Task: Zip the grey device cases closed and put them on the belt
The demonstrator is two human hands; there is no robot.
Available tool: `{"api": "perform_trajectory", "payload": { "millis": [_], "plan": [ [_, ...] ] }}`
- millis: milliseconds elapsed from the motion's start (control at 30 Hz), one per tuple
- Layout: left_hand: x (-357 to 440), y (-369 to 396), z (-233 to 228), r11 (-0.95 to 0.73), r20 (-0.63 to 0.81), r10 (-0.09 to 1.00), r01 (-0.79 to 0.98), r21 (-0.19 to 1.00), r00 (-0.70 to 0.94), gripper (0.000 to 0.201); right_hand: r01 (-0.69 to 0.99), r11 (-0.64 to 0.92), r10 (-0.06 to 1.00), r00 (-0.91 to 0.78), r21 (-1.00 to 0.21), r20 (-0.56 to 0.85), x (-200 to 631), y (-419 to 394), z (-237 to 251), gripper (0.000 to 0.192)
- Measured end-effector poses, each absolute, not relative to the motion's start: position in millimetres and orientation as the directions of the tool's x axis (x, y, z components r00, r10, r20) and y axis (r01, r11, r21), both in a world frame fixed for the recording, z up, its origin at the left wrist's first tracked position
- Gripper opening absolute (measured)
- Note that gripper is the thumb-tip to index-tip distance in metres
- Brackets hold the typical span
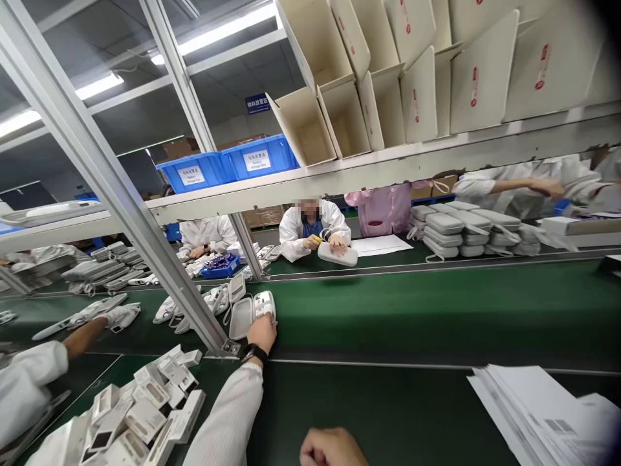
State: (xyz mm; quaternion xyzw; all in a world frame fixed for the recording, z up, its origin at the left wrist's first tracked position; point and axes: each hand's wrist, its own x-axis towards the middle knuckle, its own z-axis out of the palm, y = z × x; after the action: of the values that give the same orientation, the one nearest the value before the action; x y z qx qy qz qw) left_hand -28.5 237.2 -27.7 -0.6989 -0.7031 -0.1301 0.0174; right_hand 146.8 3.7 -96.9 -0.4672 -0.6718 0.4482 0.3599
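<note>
My left hand (262, 332), with a dark watch on its wrist, reaches over the green belt. It is closed on the near end of an open grey zip case (241, 318); the fingertips are partly hidden. White items sit in the case's right half. More grey cases (213, 299) lie just left of it. At the bottom edge my right hand (334, 446) is curled above the dark green worktop, partly cut off, with nothing visible in it. A heap of small white boxes (145, 417) lies left of my left forearm.
A metal post (179, 285) stands left of my left arm. Overhead a shelf carries blue bins (194, 173) and open cartons (310, 126). White papers (543, 408) lie at right. Co-workers sit across the belt, near stacked cases (444, 223); another person's gloved hand (122, 316) is at left.
</note>
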Motion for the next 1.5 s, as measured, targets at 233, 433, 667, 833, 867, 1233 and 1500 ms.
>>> {"api": "perform_trajectory", "payload": {
  "millis": [233, 433, 667, 833, 867, 1233, 1500],
  "plan": [
    [34, 176, -8, -0.405, 0.392, 0.881, 0.851, 0.335, 0.265, 0.02, -0.572, -0.224, 0.952, 0.047, -0.789, -0.303, 192, 75, -47, 0.047],
    [88, 89, 2, -0.694, 0.563, 0.715, 0.511, 0.507, 0.414, 0.013, -0.864, -0.215, 0.948, -0.073, -0.455, -0.309, 230, 113, -29, 0.049],
    [110, 16, 9, -0.713, 0.613, 0.699, 0.433, 0.552, 0.368, 0.003, -0.92, -0.107, 0.992, -0.071, -0.377, -0.106, 246, 87, -22, 0.08],
    [97, 2, 3, -0.539, 0.682, 0.731, 0.62, 0.571, 0.008, 0.037, -0.896, -0.199, 0.979, -0.197, -0.397, -0.047, 238, 70, -9, 0.087],
    [93, 3, -1, -0.503, 0.638, 0.769, 0.569, 0.65, -0.05, 0.046, -0.891, -0.211, 0.978, -0.192, -0.401, -0.087, 236, 68, -6, 0.081],
    [78, 3, -11, -0.351, 0.344, 0.935, -0.084, 0.932, -0.087, 0.06, -0.852, -0.091, 0.996, -0.08, -0.516, -0.044, 226, 46, 21, 0.061],
    [47, 19, 4, -0.669, 0.739, 0.652, 0.33, 0.666, -0.171, 0.052, -0.586, -0.228, 0.972, -0.187, -0.777, -0.144, 221, 46, 21, 0.049]
  ]
}}
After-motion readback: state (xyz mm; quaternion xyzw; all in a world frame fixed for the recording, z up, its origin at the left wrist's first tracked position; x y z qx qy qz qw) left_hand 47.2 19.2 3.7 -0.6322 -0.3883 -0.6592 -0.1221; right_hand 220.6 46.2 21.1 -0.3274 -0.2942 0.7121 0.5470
